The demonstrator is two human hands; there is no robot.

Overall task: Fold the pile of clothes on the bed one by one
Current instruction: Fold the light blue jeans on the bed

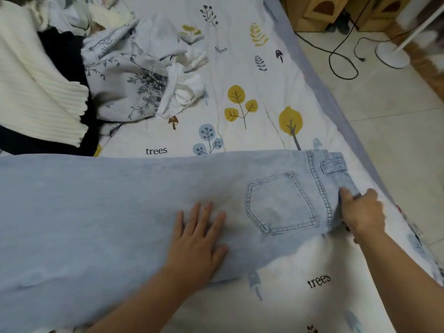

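Note:
Pale blue jeans point(108, 207) lie flat across the bed, legs running left, waistband at the right with a back pocket facing up. My left hand point(199, 239) presses flat on the denim just left of the pocket, fingers straight and spread. My right hand point(362, 212) grips the waistband edge at the right end, thumb on top. The pile of clothes point(115, 68) sits at the back left: a cream ribbed knit point(36, 92), a dark garment point(64, 56) and white floral pieces.
The bed sheet point(240, 68) is white with tree and leaf prints, and its right edge point(336, 104) runs diagonally. Beyond it lies tiled floor with black cables point(336, 58), a white fan base point(391, 54) and wooden boxes point(319, 13).

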